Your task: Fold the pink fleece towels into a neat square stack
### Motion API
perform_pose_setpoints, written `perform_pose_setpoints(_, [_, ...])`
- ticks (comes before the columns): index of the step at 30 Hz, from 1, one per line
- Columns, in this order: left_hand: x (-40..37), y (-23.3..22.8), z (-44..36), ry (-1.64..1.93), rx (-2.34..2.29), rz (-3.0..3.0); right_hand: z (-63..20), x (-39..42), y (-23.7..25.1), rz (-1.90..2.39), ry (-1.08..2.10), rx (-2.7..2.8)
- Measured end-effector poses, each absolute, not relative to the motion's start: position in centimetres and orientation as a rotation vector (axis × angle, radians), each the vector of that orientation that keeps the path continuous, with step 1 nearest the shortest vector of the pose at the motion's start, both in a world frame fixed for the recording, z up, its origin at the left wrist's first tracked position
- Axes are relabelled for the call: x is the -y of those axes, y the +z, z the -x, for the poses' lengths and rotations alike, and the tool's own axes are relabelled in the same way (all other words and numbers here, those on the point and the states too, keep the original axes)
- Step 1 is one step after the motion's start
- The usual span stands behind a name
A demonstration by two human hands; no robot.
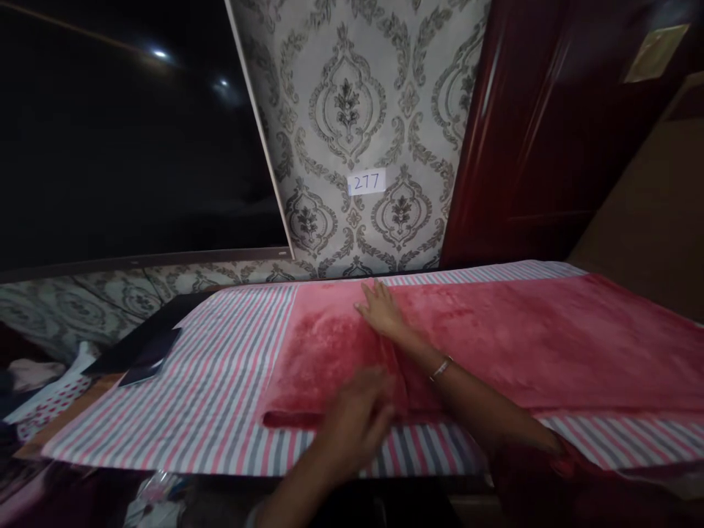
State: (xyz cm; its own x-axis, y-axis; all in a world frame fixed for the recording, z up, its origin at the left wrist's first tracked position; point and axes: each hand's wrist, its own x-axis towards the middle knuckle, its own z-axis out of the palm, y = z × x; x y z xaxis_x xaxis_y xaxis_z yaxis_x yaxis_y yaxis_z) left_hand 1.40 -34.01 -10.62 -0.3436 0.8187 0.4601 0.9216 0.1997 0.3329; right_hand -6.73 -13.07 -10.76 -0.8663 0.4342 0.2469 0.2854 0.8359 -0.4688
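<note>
Right hand (382, 309) lies flat and open, palm down, fingers spread, pressed on the red plush cloth (495, 345) near its far edge; a thin bracelet (441, 368) circles the wrist, and the forearm runs back toward the near right. Left hand (355, 422) is blurred at the near edge of the same cloth, fingers loosely curled over a fold in the fabric; whether it actually grips the fold I cannot tell. The red plush cloth is spread across the middle and right of the worktop, its left end just left of both hands, its length running off to the right. Under it lies a striped sheet (220, 381) in pink, grey and white, showing on the left, along the near edge and along the far edge. A dark flat object (144, 345) rests at the left far corner of the sheet. On the patterned wall (346, 103) behind, a small white label (366, 182) reads 277. A dark red door (550, 125) stands to the right.
</note>
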Motion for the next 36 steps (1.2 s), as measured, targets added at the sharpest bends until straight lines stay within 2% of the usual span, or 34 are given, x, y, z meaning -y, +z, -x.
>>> perform_pose_setpoints(2, [34.6, -8.2, 1.8, -0.747, 2.411, 1.545, 5.1, 14.5, -11.1, 0.436, 0.477, 2.764])
perform_pose_setpoints(4, [34.9, -7.6, 5.7, -0.502, 2.584, 1.338, 3.7, 15.5, -12.1, 0.366, 0.394, 2.845])
perform_pose_setpoints(8, [35.7, -11.1, 10.6, 0.001, 2.81, 1.115, 2.0, 15.9, -14.7, 0.349, 0.362, 2.921])
perform_pose_setpoints(12, [36.3, -14.3, 11.0, 0.065, 2.789, 1.138, 1.9, 15.7, -15.7, 0.344, 0.374, 2.888])
perform_pose_setpoints(17, [37.3, -13.2, 12.4, -0.292, 2.836, 1.14, 1.9, 15.5, -14.3, 0.333, 0.443, 2.917])
perform_pose_setpoints(23, [41.4, -11.9, 14.6, -1.095, 2.961, 0.54, -2.7, 16.7, -13.0, 0.054, 0.547, 3.013])
perform_pose_setpoints(30, [41.3, -12.7, 12.9, -1.316, 2.908, 0.441, -6.1, 18.1, -14.9, 0.024, 0.593, 2.986])
perform_pose_setpoints(36, [42.4, -11.4, 12.5, -2.024, 2.863, 0.141, -6.4, 20.1, -12.5, -0.027, 0.59, 2.895])
